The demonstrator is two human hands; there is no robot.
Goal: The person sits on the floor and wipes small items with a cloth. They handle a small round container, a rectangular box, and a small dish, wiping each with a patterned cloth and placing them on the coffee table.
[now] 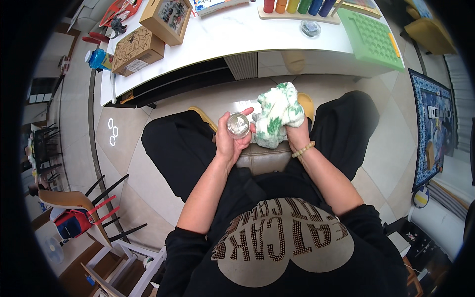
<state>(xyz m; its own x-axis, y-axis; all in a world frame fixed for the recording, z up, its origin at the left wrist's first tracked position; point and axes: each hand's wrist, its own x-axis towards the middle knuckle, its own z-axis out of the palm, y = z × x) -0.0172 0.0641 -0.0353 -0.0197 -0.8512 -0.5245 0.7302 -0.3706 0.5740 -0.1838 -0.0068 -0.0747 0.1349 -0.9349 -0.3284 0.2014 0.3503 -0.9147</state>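
Observation:
In my left hand rests a small round clear glass jar, one end facing up at me. My fingers curl around its side and it looks see-through. A crumpled white and green cloth fills my right hand, which wears a beaded bracelet and is partly hidden under the fabric. The cloth and the jar are held side by side above my lap, apart from each other. Below them shows the front of a brown leather seat between my knees.
Ahead stands a white marble-look table. On it are a cardboard box, a wooden-framed box, a round clear container, a rainbow peg stand and a green tray. A chair stands behind at left.

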